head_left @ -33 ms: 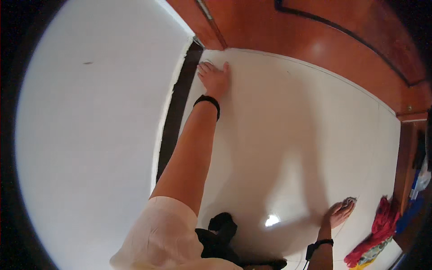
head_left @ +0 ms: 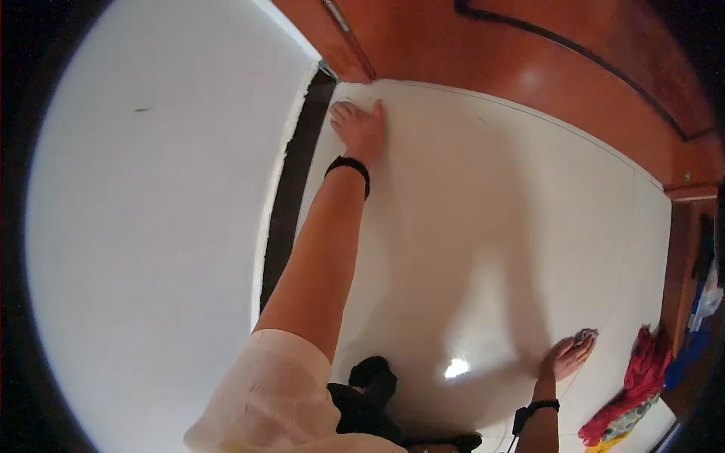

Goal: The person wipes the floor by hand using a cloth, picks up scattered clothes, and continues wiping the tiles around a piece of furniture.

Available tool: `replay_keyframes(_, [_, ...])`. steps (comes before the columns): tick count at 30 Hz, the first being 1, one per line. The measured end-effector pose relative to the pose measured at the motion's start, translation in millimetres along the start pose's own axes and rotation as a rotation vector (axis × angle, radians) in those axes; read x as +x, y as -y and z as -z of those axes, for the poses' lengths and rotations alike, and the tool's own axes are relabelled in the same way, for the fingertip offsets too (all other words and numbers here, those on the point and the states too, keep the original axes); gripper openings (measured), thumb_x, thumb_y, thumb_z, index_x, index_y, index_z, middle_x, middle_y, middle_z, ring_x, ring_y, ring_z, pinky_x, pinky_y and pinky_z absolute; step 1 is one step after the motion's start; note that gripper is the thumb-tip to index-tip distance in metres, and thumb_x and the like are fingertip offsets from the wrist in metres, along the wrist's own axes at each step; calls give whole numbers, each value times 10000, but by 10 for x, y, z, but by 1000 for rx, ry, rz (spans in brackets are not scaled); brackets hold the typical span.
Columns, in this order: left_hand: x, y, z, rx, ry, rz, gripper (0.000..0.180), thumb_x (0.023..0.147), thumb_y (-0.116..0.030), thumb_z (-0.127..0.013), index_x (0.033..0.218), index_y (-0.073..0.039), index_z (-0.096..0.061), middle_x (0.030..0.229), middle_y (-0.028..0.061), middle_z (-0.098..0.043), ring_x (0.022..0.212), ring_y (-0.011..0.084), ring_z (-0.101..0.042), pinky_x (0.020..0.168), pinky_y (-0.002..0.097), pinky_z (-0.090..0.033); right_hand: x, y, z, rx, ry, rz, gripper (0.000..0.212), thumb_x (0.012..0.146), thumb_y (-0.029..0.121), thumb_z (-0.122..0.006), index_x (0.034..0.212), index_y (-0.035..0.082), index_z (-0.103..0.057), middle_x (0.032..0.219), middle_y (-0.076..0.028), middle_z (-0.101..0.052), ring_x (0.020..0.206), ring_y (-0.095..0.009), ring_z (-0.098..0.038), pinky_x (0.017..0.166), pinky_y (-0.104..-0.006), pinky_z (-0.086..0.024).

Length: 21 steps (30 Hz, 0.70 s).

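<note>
Little has moved beyond a slight shift of view; left hand (head_left: 359,134) lies spread on the glossy floor (head_left: 445,189); right hand (head_left: 563,359) holds a crumpled cloth (head_left: 584,336) against it; the gloss could let the left hand slide.

Left of the red cloth (head_left: 642,366), your right fingers (head_left: 581,350) partly hide a crumpled grey wad (head_left: 586,334), too small to identify.

The view has turned slightly: the door (head_left: 521,68) sits a touch higher and farther left, the mark (head_left: 142,110) on the wall (head_left: 151,264) slightly lower. Any shift of the left hand (head_left: 359,130) or right hand (head_left: 568,358) is too small to tell.
</note>
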<state>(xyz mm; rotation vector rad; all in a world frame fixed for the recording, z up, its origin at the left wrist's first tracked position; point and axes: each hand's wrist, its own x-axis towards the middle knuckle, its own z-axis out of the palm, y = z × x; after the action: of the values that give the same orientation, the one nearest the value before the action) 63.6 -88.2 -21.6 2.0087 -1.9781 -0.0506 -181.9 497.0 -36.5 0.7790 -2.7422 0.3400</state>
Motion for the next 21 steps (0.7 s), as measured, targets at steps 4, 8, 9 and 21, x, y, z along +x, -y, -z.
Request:
replay_keyframes(4, [-252,-763,-183,-198,119,-123,845,825,-504,-446,1331,128,-205,1426,253,-174,1336,359,-128,1091,443,-100,13,72,41,19,-25,-25,548,924,395,-336,1264,-33,-382,1323,-235,-366,1195,-398,-382,979,-470,-331])
replay_keyframes(8, [-1231,-1785,-242,-540,310,-463,801,770,-342,-561,1327,120,-217,1435,255,-144,1350,361,-74,1105,430,-24,-12,-26,78,-17,-29,13,554,926,397,-333,1275,-30,-370,1325,-237,-358,1195,-400,-380,980,-473,-330])
replay_keyframes(9, [-1497,-1912,-264,-501,191,-659,798,750,-329,-595,1294,145,-253,1386,296,-224,1298,405,-196,1081,454,-127,-10,49,87,1,-14,-12,551,926,396,-330,1278,-27,-370,1323,-237,-361,1196,-401,-379,981,-474,-327])
replay_keyframes(21, [-1682,-1451,111,-810,242,-1171,299,792,-41,-448,1074,-19,-547,1140,159,-555,1071,307,-510,949,397,-385,-20,35,27,6,0,-77,530,911,372,-352,1274,-13,-371,1331,-223,-362,1217,-401,-350,1000,-486,-294])
